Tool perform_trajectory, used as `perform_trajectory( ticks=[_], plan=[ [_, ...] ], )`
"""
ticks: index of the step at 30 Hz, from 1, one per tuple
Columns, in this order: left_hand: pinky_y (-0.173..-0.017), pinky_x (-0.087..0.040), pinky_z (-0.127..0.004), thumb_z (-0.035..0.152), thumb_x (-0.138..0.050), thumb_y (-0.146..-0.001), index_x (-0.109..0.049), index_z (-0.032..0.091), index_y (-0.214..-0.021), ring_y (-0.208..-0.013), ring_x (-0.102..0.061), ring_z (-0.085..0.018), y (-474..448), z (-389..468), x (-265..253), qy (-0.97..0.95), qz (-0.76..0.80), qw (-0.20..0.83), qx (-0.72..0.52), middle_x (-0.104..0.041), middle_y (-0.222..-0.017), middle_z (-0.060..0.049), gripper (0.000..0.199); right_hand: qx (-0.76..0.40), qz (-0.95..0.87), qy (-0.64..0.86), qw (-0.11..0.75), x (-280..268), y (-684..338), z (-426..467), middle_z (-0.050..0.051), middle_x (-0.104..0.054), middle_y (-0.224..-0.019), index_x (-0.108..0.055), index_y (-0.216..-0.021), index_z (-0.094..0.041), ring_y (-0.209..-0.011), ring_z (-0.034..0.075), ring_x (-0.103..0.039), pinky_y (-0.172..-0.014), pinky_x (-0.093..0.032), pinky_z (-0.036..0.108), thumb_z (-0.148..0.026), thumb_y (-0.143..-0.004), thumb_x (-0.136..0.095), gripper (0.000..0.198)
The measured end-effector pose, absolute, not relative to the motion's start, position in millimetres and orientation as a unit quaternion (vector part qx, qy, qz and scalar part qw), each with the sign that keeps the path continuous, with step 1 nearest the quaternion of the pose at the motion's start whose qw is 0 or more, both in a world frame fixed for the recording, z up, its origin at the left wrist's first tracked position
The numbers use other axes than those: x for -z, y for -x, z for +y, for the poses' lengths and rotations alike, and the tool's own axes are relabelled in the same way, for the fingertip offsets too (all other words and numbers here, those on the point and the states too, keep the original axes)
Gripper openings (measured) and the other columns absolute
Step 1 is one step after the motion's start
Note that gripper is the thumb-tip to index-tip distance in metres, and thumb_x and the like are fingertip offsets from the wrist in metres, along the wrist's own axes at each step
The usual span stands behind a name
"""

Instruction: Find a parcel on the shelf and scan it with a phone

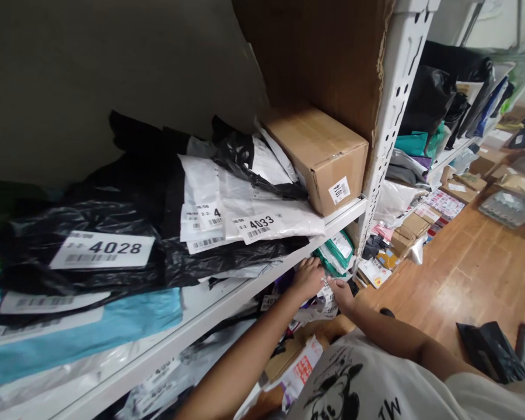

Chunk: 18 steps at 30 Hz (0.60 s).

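White labelled parcel (pixel 326 294) lies between left hand (pixel 307 277) and right hand (pixel 342 293).

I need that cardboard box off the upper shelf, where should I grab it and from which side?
Take the box by its labelled end, which faces the aisle at the shelf edge. Come from the front, fingers on both long sides; its inner side is crowded by bags, so slide it outward first.

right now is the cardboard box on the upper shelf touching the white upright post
Apart. The head view shows the cardboard box sitting left of the white upright post, with a strip of brown backing board visible between the box's right edge and the post.
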<state>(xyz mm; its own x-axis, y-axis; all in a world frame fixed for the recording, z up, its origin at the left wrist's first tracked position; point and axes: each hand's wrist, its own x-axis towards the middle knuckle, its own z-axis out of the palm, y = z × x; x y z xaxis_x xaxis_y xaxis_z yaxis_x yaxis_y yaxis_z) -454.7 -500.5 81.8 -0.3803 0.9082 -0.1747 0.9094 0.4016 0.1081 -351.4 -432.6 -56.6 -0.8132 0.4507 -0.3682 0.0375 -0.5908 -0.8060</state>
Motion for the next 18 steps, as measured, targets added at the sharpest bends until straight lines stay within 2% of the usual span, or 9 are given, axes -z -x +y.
perform_trajectory(
  ticks=[3,6,11,13,16,18],
  plan=[
    [-0.096,-0.040,-0.042,0.029,-0.062,-0.085,-0.075,0.016,-0.088,-0.108,-0.056,-0.031,454.3,-499.3,-83.0,-0.544,0.833,0.104,0.017,-0.067,-0.105,-0.015,0.019,-0.856,-0.413,0.280,0.132,51.4,348.1,-430.6,-0.004,-0.058,-0.053,-0.060,-0.063,-0.017,-0.053,0.010,-0.048,-0.057,-0.040,0.024,-0.070,-0.053,-0.080,0.057],
    [-0.096,-0.040,-0.042,0.036,-0.061,-0.088,-0.076,0.018,-0.086,-0.110,-0.056,-0.030,454.9,-499.3,-82.9,-0.546,0.830,0.106,0.026,-0.068,-0.104,-0.014,0.023,-0.862,-0.398,0.285,0.132,49.5,349.1,-428.3,-0.003,-0.061,-0.055,-0.064,-0.064,-0.018,-0.052,0.010,-0.049,-0.057,-0.040,0.025,-0.070,-0.049,-0.082,0.057],
    [-0.098,-0.040,-0.043,0.032,-0.057,-0.090,-0.076,0.015,-0.090,-0.109,-0.055,-0.031,449.6,-499.8,-80.7,-0.542,0.834,0.097,0.039,-0.068,-0.104,-0.017,0.025,-0.862,-0.379,0.314,0.122,55.1,357.3,-430.2,-0.005,-0.054,-0.047,-0.056,-0.052,-0.019,-0.046,0.007,-0.040,-0.050,-0.033,0.024,-0.067,-0.046,-0.084,0.056],
    [-0.098,-0.040,-0.044,0.026,-0.055,-0.090,-0.076,0.013,-0.092,-0.109,-0.056,-0.032,445.8,-499.0,-79.4,-0.531,0.841,0.090,0.041,-0.067,-0.104,-0.018,0.024,-0.867,-0.371,0.317,0.098,56.7,356.7,-429.8,-0.005,-0.054,-0.047,-0.057,-0.053,-0.018,-0.046,0.007,-0.041,-0.051,-0.033,0.024,-0.065,-0.046,-0.085,0.055],
    [-0.100,-0.041,-0.044,0.021,-0.057,-0.086,-0.075,0.010,-0.092,-0.108,-0.057,-0.032,441.9,-497.3,-77.7,-0.514,0.853,0.081,0.040,-0.067,-0.104,-0.020,0.022,-0.882,-0.359,0.305,0.035,56.4,349.8,-426.9,-0.004,-0.058,-0.051,-0.063,-0.061,-0.016,-0.049,0.010,-0.049,-0.054,-0.040,0.026,-0.059,-0.037,-0.090,0.056],
    [-0.101,-0.043,-0.044,0.020,-0.060,-0.084,-0.076,0.011,-0.089,-0.109,-0.058,-0.033,440.7,-496.8,-76.9,-0.503,0.860,0.076,0.037,-0.067,-0.104,-0.019,0.019,-0.886,-0.350,0.304,-0.007,54.8,343.2,-425.6,-0.003,-0.060,-0.052,-0.063,-0.063,-0.016,-0.049,0.012,-0.052,-0.055,-0.042,0.028,-0.060,-0.039,-0.090,0.057]
  ],
)
